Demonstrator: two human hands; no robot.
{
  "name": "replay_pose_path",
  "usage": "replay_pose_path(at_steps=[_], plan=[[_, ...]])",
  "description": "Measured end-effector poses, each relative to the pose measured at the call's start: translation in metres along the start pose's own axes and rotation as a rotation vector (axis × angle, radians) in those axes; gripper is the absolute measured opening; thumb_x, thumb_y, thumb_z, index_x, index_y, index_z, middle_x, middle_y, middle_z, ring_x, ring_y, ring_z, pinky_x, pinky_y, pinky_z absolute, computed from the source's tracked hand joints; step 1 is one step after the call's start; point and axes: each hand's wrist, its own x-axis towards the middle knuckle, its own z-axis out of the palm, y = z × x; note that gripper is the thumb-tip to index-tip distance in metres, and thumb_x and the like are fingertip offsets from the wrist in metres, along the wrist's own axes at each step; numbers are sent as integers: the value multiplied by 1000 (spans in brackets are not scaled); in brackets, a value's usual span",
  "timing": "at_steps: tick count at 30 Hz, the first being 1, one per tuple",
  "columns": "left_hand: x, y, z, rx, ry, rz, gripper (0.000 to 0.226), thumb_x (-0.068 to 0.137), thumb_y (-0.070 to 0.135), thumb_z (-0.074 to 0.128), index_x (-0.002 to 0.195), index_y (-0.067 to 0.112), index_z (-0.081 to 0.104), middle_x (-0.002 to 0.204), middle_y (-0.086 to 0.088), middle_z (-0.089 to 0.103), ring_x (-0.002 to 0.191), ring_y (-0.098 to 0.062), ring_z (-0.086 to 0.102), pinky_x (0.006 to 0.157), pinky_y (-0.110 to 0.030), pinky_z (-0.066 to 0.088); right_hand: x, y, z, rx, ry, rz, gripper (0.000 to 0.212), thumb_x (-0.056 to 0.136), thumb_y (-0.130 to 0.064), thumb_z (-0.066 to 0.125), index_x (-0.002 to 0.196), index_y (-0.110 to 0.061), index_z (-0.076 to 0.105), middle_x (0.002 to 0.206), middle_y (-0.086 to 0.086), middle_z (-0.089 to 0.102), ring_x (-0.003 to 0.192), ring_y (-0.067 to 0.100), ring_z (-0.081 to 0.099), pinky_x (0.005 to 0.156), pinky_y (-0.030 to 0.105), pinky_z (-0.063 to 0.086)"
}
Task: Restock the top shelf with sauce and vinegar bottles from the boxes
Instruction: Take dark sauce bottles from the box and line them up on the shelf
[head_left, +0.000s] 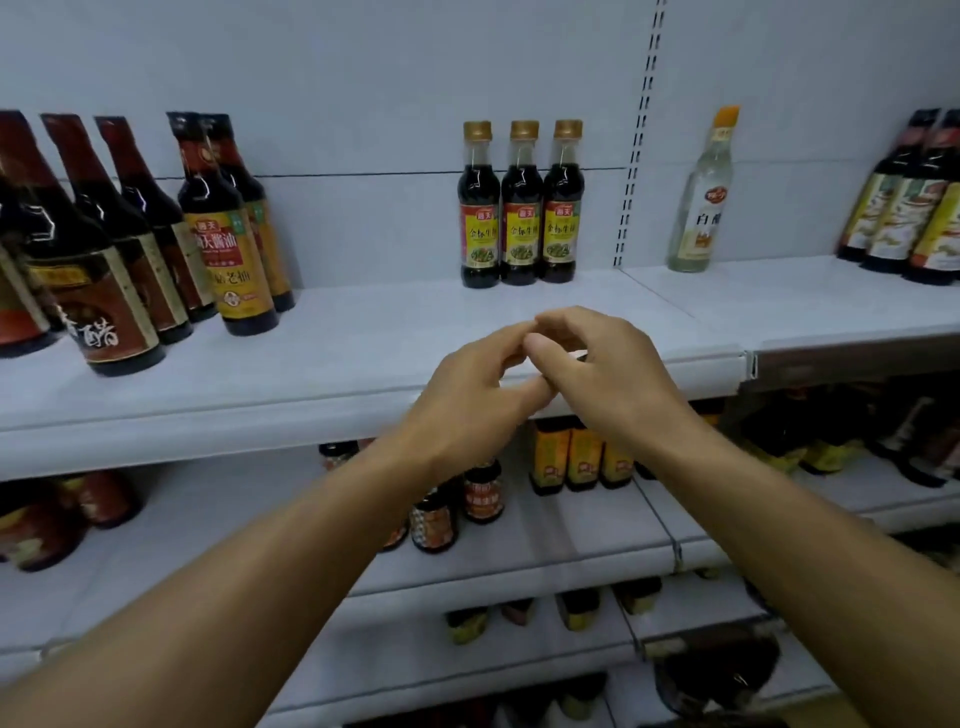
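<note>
Both bare forearms are stretched to centre frame; the left hand (470, 400) and right hand (605, 366) are met fingertip to fingertip, fingers loosely curled, nothing visibly held, before the white metal top shelf (363, 358).

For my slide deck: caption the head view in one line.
Both hands, left hand and right hand, meet empty-handed before the top shelf, where three gold-capped sauce bottles stand.

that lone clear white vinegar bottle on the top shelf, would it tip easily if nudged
Probably yes: the white vinegar bottle is tall and slim on a narrow base, with no neighbours touching it. It looks nearly full, so likely heavy for its size. The smooth clear wall may be slippery.
</note>
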Motion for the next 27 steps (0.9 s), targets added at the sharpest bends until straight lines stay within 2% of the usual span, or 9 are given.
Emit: replay_pose_path(at_steps=[3, 6, 8, 12, 16, 19, 20, 24, 27], plan=[[-22, -13, 7, -45, -29, -20, 41, 93, 17, 59, 123, 46, 53, 124, 23, 62, 118, 9, 54, 104, -24, 45, -23, 8, 11, -27, -13, 6, 39, 96, -34, 54, 132, -19, 59, 126, -4, 63, 115, 10, 56, 98, 31, 47], [-43, -37, 20, -77, -56, -72, 44, 93, 14, 61, 125, 43, 54, 124, 19, 64, 115, 7, 58, 101, -28, 49, -48, 21, 31, -51, -41, 14, 37, 96, -34, 55, 129, -18, 61, 123, -3, 65, 111, 10, 58, 95, 29, 48], [-55, -55, 30, -73, -43, -102, 44, 91, 20, 64, 130, 38, 55, 124, 17, 65, 116, 4, 59, 102, -33, 50, -61, 31, 46, -56, -51, 21, 32, 96, -33, 56, 124, -19, 64, 117, -4, 66, 106, 9, 59, 92, 30, 49], [-76, -88, 45, -59, -53, -167, 49, 88, 33, 64, 136, 37, 51, 130, 15, 61, 120, -1, 57, 103, -38, 49, -81, 52, 75, -49, -100, 75, 39, 96, -34, 55, 132, -19, 59, 123, -3, 62, 112, 10, 56, 95, 31, 48], [-91, -112, 57, -57, -70, -217, 48, 92, 24, 64, 135, 38, 48, 129, 22, 57, 122, 4, 52, 107, -27, 44, -96, 71, 100, -35, -165, 129, 41, 98, -34, 54, 135, -18, 56, 126, -3, 61, 114, 11, 55, 97, 34, 48], [-103, -126, 65, -23, -86, -249, 49, 93, 21, 64, 118, 58, 44, 108, 49, 53, 114, 18, 50, 102, -14, 41, -107, 86, 117, -17, -202, 156, 40, 98, -33, 54, 134, -17, 56, 126, -2, 62, 115, 12, 56, 95, 33, 48], [-107, -132, 67, -26, -90, -264, 49, 92, 19, 64, 116, 58, 45, 105, 50, 53, 112, 19, 51, 99, -12, 42, -112, 91, 123, -20, -216, 165, 40, 98, -34, 54, 134, -17, 57, 126, -1, 62, 115, 13, 56, 95, 33, 48], [-130, -161, 86, -78, -104, -300, 44, 91, 17, 66, 131, 33, 55, 112, 33, 58, 114, 12, 54, 98, -13, 45, -134, 114, 150, -16, -287, 222, 40, 98, -35, 54, 133, -16, 57, 127, 1, 61, 114, 13, 56, 95, 35, 48], [-148, -180, 99, -122, -97, -351, 41, 90, 12, 67, 125, 31, 56, 107, 32, 59, 106, 15, 57, 91, -9, 45, -153, 127, 166, 10, -323, 251, 38, 97, -32, 55, 131, -15, 59, 126, 1, 62, 113, 14, 57, 95, 33, 48]])
